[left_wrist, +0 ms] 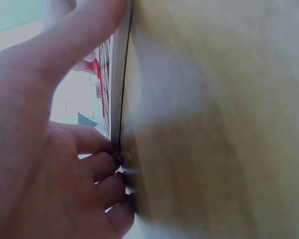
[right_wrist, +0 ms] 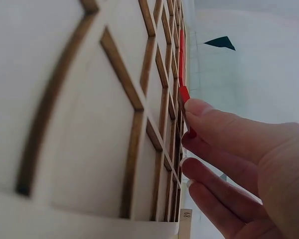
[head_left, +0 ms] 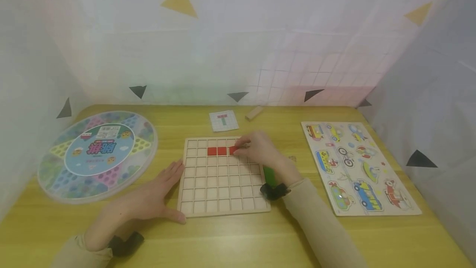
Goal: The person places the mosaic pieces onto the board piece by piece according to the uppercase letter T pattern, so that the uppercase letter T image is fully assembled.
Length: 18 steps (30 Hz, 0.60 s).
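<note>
A wooden grid board (head_left: 224, 183) lies on the table. Two red square tiles (head_left: 217, 151) sit side by side in its second row from the back. My right hand (head_left: 262, 150) pinches a third red tile (right_wrist: 185, 94) between thumb and fingers; it is tilted over the grid just right of those two. My left hand (head_left: 148, 195) is spread at the board's left side. Its fingertips touch the left edge, and its thumb (head_left: 174, 215) rests by the near left corner. Green pieces (head_left: 269, 176) lie right of the board, partly hidden by my right wrist.
A small card (head_left: 223, 120) with a red and green T pattern lies behind the board, beside a wooden block (head_left: 254, 113). On the left is a round Chinese checkers set (head_left: 145, 164). A vehicle puzzle board (head_left: 357, 185) lies on the right. Patterned cloth walls surround the table.
</note>
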### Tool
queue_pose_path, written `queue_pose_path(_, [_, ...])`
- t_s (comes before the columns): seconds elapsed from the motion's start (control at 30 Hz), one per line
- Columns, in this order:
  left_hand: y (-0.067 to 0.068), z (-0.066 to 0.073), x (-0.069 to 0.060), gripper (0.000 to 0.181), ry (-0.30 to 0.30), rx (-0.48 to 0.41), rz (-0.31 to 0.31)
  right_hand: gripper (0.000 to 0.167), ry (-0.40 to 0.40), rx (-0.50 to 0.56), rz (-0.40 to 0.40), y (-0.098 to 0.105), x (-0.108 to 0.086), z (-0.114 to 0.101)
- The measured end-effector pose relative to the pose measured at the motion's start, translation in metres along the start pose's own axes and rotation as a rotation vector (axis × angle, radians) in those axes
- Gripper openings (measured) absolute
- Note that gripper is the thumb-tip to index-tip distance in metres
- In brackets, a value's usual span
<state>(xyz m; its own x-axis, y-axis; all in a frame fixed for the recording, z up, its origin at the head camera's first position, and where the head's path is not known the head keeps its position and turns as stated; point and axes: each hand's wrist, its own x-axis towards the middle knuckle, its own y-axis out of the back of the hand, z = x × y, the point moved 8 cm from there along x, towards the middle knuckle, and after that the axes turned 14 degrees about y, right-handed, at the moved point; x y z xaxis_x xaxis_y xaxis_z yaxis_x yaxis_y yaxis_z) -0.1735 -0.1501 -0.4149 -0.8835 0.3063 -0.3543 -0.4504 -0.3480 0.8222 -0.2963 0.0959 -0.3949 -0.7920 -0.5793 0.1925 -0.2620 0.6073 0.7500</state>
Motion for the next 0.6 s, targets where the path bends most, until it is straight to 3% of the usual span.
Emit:
queue_pose_path(0.2, [-0.0002, -0.0006, 0.0007, 0.133, -0.001, 0.007, 0.002, 0.02, 0.039, -0.042, -0.013, -0.002, 0.0016, -0.0026])
queue_pose_path(0.6, [-0.0013, -0.0016, 0.0012, 0.134, -0.001, 0.002, -0.003, 0.021, 0.037, -0.068, -0.002, -0.0057, 0.0029, -0.0022])
